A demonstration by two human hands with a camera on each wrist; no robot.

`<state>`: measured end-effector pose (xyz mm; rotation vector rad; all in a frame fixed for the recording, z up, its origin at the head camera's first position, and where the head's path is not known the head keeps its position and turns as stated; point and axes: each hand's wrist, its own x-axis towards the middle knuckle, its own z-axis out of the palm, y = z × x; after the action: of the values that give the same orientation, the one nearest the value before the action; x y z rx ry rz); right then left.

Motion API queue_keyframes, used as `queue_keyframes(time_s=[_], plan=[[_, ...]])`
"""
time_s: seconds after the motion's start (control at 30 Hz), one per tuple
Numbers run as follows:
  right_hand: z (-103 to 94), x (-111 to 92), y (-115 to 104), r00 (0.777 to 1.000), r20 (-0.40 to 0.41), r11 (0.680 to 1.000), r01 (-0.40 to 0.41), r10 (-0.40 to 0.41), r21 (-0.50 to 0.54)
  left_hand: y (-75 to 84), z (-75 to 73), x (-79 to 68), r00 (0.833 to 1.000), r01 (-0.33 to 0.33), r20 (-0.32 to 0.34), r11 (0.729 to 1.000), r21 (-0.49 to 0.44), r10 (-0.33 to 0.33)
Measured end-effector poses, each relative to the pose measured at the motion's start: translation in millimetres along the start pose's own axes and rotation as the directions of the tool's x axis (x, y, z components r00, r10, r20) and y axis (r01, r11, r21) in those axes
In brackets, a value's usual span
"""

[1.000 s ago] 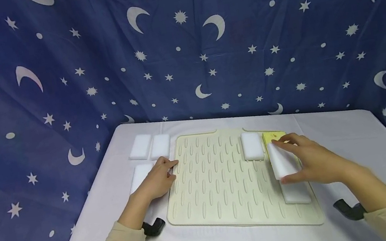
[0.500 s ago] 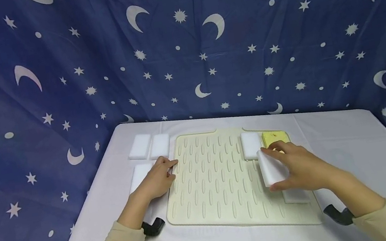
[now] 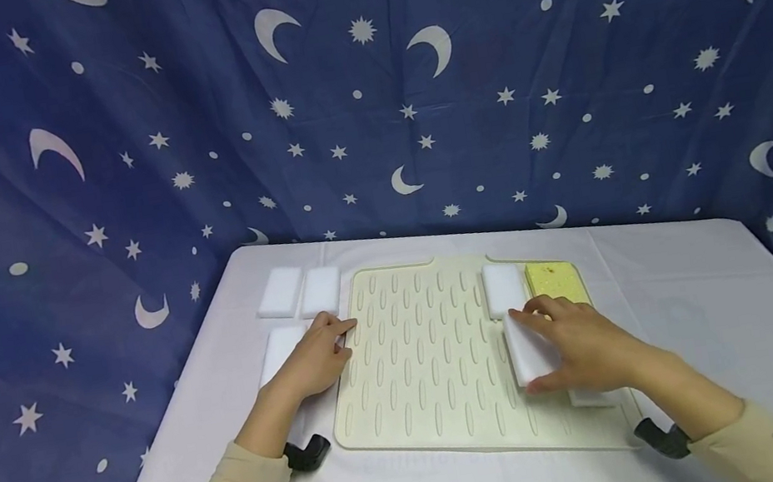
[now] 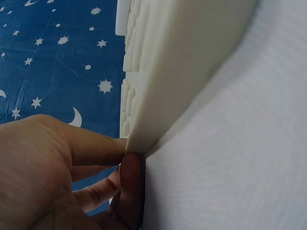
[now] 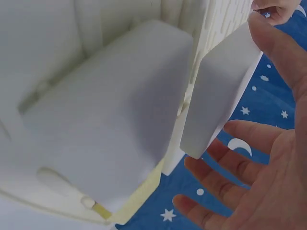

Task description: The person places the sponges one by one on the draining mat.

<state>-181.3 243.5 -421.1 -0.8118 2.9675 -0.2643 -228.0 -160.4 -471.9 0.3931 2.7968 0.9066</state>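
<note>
A cream ridged mat [image 3: 421,362] lies on the white table. My left hand [image 3: 316,360] is at its left edge; in the left wrist view thumb and index pinch the side of the mat [image 4: 177,62]. My right hand [image 3: 589,348] grips a white sponge [image 3: 529,349] by its two ends, tilted over the mat's right part; the right wrist view shows this held sponge [image 5: 218,88] between thumb and fingers. Behind it on the mat lie a white sponge [image 3: 504,290] and a yellow sponge [image 3: 555,282]. Another white sponge [image 3: 592,398] is mostly hidden below my right hand.
Two white sponges [image 3: 281,292] lie side by side at the table's back left. Another white sponge [image 3: 280,349] is partly covered by my left hand. A blue curtain [image 3: 351,112] with moons and stars hangs behind the table [image 3: 675,288].
My right hand has moved left with the white sponge, from above the right-hand sponges towards the space beside them, uncovering the yellow sponge. The left hand has stayed put.
</note>
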Motion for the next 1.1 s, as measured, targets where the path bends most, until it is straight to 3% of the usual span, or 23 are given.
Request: queue_keyframes(time_s=[1.1], plan=[[17.5,8.4,-16.7,0.997,0.055,0.998,-0.05,0.053,-0.047,-0.3,-0.6,0.2,1.0,-0.002,-0.001,1.0,0.005,0.002]])
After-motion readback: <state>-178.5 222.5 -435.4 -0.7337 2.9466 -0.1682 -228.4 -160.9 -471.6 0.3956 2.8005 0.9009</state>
